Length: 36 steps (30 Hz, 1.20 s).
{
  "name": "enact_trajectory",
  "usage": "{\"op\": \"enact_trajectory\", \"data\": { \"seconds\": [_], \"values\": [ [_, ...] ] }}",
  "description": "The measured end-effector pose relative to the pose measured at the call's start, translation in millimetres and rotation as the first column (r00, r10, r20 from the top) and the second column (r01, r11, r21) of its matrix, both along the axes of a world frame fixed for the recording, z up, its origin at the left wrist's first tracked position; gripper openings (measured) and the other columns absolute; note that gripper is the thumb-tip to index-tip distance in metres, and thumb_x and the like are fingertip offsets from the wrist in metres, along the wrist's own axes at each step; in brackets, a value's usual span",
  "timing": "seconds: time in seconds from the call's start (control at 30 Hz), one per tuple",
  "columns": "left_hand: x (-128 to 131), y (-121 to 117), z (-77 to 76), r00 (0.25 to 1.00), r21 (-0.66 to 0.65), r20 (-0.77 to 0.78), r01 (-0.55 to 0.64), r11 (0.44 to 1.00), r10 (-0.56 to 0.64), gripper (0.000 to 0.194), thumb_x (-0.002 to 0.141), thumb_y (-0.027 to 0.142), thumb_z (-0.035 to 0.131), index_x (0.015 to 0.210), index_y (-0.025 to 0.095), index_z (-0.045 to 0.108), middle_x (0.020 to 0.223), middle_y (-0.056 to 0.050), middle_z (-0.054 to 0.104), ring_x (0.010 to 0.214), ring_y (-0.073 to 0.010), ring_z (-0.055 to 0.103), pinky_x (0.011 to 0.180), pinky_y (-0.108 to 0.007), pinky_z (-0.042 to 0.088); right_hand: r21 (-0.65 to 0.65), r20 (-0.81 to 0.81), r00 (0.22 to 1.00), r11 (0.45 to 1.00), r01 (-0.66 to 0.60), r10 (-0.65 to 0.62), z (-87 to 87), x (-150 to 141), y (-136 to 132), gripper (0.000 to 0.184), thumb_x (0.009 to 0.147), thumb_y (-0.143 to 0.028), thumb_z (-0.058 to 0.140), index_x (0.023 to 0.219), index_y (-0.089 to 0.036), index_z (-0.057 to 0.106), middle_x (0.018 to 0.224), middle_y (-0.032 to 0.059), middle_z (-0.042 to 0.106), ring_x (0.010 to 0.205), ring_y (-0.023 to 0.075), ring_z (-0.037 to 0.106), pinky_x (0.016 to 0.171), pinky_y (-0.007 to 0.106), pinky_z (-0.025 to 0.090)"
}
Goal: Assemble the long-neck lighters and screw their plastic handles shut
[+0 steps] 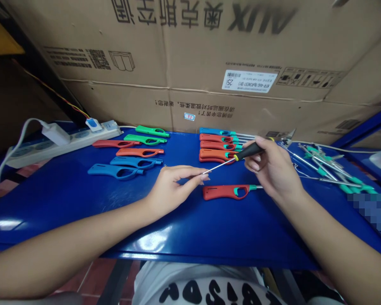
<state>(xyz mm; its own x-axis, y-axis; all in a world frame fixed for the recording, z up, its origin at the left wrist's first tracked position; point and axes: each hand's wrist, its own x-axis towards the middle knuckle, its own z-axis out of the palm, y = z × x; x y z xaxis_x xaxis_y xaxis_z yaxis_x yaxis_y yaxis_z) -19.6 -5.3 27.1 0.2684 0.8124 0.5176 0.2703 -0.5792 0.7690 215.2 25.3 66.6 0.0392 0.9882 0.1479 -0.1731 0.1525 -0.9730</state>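
Observation:
My right hand point(269, 165) is closed round the black and yellow handle of a screwdriver point(220, 165), its shaft slanting down to the left. At the shaft's tip, the thumb and forefinger of my left hand point(178, 186) are pinched together; whatever is between them is too small to make out. Below the screwdriver lies a red lighter point(219, 192) with a green trigger and metal tube, partly behind my right wrist. Beyond it, several similar lighters point(214, 156) lie in a stack of rows, their tubes pointing right.
Several empty lighter casings point(114, 170) in blue, orange, red and green lie at left. Metal tubes with green parts point(333, 169) are piled at right. A power strip point(82, 142) with plugs sits at the back left. A large cardboard box point(178, 55) walls off the blue table point(178, 231).

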Motion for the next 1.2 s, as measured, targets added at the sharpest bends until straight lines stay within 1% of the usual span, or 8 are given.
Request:
{"op": "enact_trajectory", "data": {
  "seconds": [0.27, 0.4, 0.53, 0.63, 0.73, 0.93, 1.1, 1.2],
  "values": [
    [0.6, 1.5, -1.6, 0.999, 0.008, -0.035, 0.006, 1.0, -0.006, 0.013, 0.091, 0.024, 0.069, 0.095, 0.02, 0.081, 0.098, -0.004, 0.081, 0.088, -0.0187, 0.077, 0.083, -0.028, 0.062, -0.004, 0.029, 0.999, 1.0, 0.017, -0.017, 1.3, -0.7, -2.0, 0.026, 0.081, -0.045, 0.075, 0.071, -0.021, 0.072, 0.055, -0.0031, 0.037, 0.049, 0.0099, 0.036, 0.045, 0.027, 0.024],
    [1.2, 1.8, -1.8, 0.998, -0.016, -0.057, 0.005, 1.0, -0.006, 0.013, 0.091, 0.026, 0.07, 0.096, 0.021, 0.081, 0.099, -0.004, 0.08, 0.089, -0.0198, 0.077, 0.084, -0.03, 0.063, 0.042, 0.055, 0.998, 0.998, 0.04, -0.042, 2.4, -1.8, -5.1, 0.023, 0.083, -0.04, 0.073, 0.071, -0.021, 0.073, 0.054, -0.0036, 0.039, 0.05, 0.0094, 0.036, 0.046, 0.026, 0.025],
    [0.7, 2.2, -3.2, 0.998, -0.028, -0.065, 0.0, 1.0, -0.001, 0.014, 0.091, 0.027, 0.07, 0.096, 0.021, 0.081, 0.099, -0.004, 0.08, 0.09, -0.0204, 0.077, 0.084, -0.031, 0.062, 0.075, 0.041, 0.997, 0.995, 0.063, -0.066, 4.7, -1.7, -6.8, 0.023, 0.085, -0.038, 0.071, 0.072, -0.019, 0.073, 0.058, -0.0016, 0.046, 0.051, 0.0092, 0.036, 0.046, 0.027, 0.024],
    [0.5, 2.4, -3.8, 0.998, -0.022, -0.06, 0.008, 1.0, -0.01, 0.014, 0.091, 0.027, 0.069, 0.096, 0.021, 0.081, 0.099, -0.004, 0.08, 0.088, -0.0197, 0.077, 0.083, -0.03, 0.062, 0.081, 0.053, 0.996, 0.995, 0.065, -0.07, 5.8, -0.8, -6.1, 0.026, 0.085, -0.04, 0.072, 0.072, -0.018, 0.071, 0.063, 0.0001, 0.05, 0.052, 0.0087, 0.036, 0.047, 0.027, 0.024],
    [0.8, 2.6, -3.7, 0.998, -0.015, -0.06, 0.017, 1.0, -0.018, 0.013, 0.091, 0.025, 0.07, 0.097, 0.02, 0.081, 0.098, -0.004, 0.081, 0.086, -0.0185, 0.078, 0.082, -0.028, 0.062, 0.075, 0.087, 0.994, 0.995, 0.066, -0.072, 5.6, 0.1, -5.1, 0.028, 0.085, -0.043, 0.073, 0.073, -0.018, 0.069, 0.063, -0.0004, 0.05, 0.052, 0.0087, 0.036, 0.047, 0.026, 0.025],
    [1.5, 2.2, -2.4, 0.995, 0.005, -0.093, 0.046, 0.999, -0.045, 0.013, 0.091, 0.023, 0.07, 0.095, 0.019, 0.081, 0.097, -0.005, 0.081, 0.086, -0.0188, 0.078, 0.081, -0.027, 0.062, 0.104, 0.082, 0.993, 0.992, 0.073, -0.082, 4.9, -0.5, -6.6, 0.023, 0.084, -0.038, 0.071, 0.074, -0.017, 0.071, 0.059, -0.0021, 0.048, 0.051, 0.0094, 0.036, 0.045, 0.025, 0.026],
    [2.0, 1.5, -2.3, 0.99, -0.005, -0.128, 0.064, 0.998, -0.064, 0.012, 0.092, 0.023, 0.069, 0.095, 0.02, 0.081, 0.096, -0.004, 0.081, 0.086, -0.0189, 0.077, 0.082, -0.028, 0.061, 0.134, 0.092, 0.99, 0.986, 0.096, -0.109, 4.7, -1.9, -8.8, 0.021, 0.083, -0.038, 0.073, 0.073, -0.019, 0.072, 0.061, -0.0009, 0.054, 0.051, 0.0098, 0.039, 0.045, 0.026, 0.028],
    [1.9, 1.5, -3.1, 0.987, -0.003, -0.142, 0.072, 0.997, -0.072, 0.012, 0.092, 0.023, 0.069, 0.094, 0.02, 0.08, 0.096, -0.004, 0.081, 0.086, -0.0191, 0.077, 0.082, -0.029, 0.061, 0.158, 0.108, 0.987, 0.982, 0.101, -0.119, 3.7, -1.8, -9.8, 0.022, 0.082, -0.039, 0.075, 0.074, -0.019, 0.072, 0.061, -0.0012, 0.054, 0.05, 0.0091, 0.04, 0.044, 0.025, 0.028]
  ]
}}
